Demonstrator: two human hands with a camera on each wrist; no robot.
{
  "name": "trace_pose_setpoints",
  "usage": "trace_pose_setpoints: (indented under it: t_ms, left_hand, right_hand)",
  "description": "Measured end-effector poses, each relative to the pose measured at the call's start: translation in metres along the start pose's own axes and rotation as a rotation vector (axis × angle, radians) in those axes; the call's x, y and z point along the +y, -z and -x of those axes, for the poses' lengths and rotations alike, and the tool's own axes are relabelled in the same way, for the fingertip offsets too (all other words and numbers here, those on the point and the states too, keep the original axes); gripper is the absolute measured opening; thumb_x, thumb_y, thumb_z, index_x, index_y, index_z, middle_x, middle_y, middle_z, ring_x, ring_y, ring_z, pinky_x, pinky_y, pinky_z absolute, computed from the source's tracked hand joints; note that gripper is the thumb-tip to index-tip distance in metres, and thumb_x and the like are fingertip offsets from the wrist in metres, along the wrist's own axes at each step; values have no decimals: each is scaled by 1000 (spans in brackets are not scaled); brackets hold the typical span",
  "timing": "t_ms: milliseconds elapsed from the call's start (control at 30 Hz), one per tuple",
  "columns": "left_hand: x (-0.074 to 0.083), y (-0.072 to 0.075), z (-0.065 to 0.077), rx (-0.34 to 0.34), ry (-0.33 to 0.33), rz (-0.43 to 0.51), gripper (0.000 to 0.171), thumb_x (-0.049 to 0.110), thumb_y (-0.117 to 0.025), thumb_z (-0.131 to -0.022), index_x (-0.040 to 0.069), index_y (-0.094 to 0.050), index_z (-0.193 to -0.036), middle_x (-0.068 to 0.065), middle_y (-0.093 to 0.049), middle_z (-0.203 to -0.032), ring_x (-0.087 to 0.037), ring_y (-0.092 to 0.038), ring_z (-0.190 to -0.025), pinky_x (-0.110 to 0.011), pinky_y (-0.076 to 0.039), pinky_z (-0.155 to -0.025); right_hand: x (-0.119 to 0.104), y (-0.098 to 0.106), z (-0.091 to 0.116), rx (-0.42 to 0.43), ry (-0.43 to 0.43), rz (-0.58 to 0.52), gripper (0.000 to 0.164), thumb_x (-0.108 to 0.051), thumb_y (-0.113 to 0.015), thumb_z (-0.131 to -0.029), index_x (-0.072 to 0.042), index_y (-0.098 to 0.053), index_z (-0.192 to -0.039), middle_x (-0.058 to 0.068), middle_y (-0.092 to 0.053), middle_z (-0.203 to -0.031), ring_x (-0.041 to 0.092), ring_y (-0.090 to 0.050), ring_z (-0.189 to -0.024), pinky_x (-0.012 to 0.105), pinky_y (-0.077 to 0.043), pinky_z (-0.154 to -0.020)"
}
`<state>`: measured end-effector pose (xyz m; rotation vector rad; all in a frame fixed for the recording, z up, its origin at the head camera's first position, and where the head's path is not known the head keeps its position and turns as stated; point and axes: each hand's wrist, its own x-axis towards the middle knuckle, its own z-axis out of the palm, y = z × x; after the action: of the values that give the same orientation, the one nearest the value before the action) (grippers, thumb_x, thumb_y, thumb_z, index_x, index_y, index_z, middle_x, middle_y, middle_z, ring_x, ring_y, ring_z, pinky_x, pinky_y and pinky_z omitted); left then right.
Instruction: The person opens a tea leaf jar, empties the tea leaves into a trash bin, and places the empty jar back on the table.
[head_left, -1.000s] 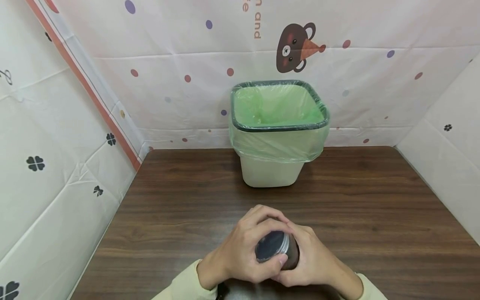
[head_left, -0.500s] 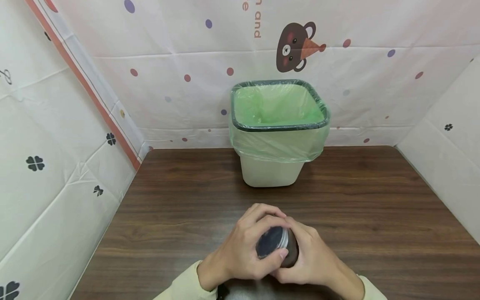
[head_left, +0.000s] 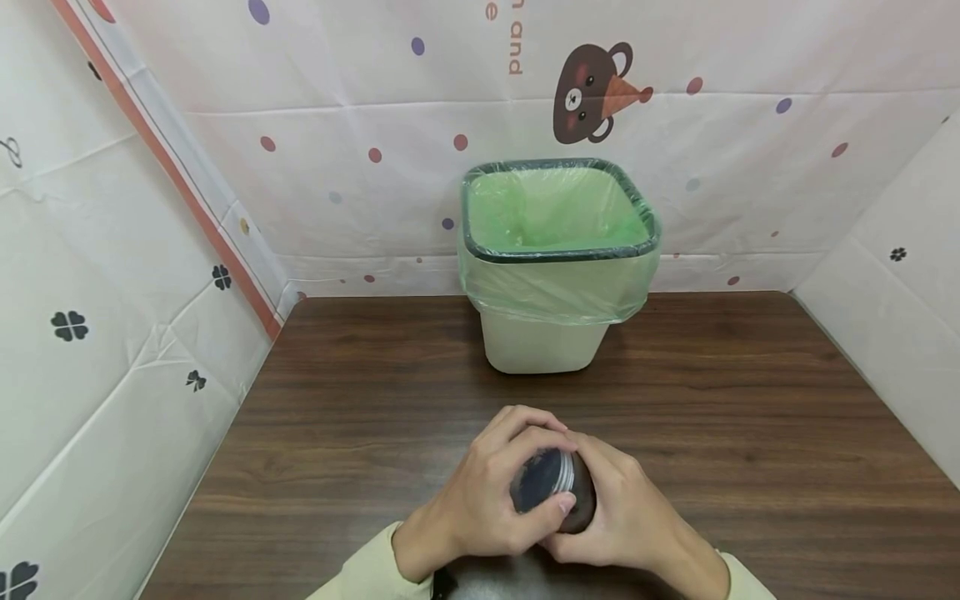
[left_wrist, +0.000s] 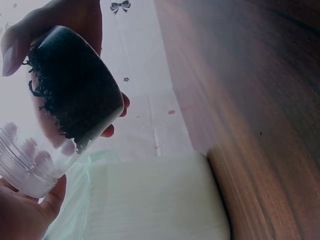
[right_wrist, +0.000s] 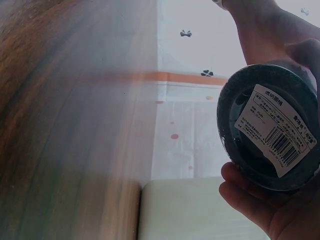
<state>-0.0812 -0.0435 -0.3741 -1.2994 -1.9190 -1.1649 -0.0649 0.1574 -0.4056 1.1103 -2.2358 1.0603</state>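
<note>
Between both hands is a clear plastic jar [left_wrist: 80,90] holding dark, dry, shredded stuff that looks like loose tea leaves. It is tilted, with its ridged clear lid [head_left: 538,481] facing left and up toward me. My left hand [head_left: 487,492] curls its fingers and thumb round the lid. The right hand [head_left: 626,508] grips the jar's body from the other side. The fingertips of both hands meet at its far side. A white barcode label [right_wrist: 277,130] shows on the jar's bottom in the right wrist view.
Beyond the hands, a cream waste bin [head_left: 543,346] stands at the back of the brown wooden table [head_left: 360,392], lined with a green bag [head_left: 555,287] folded over its dark rim. Printed cloth [head_left: 360,192] hangs behind and at the sides.
The jar has tilted a little more to the left and risen slightly in the head view. Both hands keep their grip on it, and the bin stays in place.
</note>
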Motion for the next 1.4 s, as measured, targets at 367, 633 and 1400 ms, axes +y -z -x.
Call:
trace_pose_setpoints:
  t_ms: [367, 633, 1400]
  left_hand:
    - [0, 0, 0, 0, 10, 1, 35, 29, -65, -89, 8, -65, -117, -8, -61, -118, -18, -59, -108, -26, -47, -95]
    - [0, -1, 0, -2, 14, 2, 37, 28, -67, -87, 7, -65, -118, -8, -61, -118, -18, -59, -108, -26, -47, -96]
    - [1, 4, 0, -44, 23, 10, 49, 37, -63, -90, 8, -60, -129, -10, -55, -133, -21, -57, -117, -37, -45, -98]
  right_hand:
    - [-1, 1, 1, 4, -14, 32, 92, -26, -91, -51, -6, -56, -133, -1, -63, -124, 14, -67, -99, 21, -54, -85]
    - [-1, 0, 1, 2, -21, 43, 93, -24, -90, -49, -7, -56, -133, -2, -64, -122, 12, -66, -97, 20, -54, -83]
    - [2, 3, 1, -31, -56, -82, 91, -19, -90, -50, -13, -55, -134, -8, -63, -112, 7, -64, -88, 19, -53, -74]
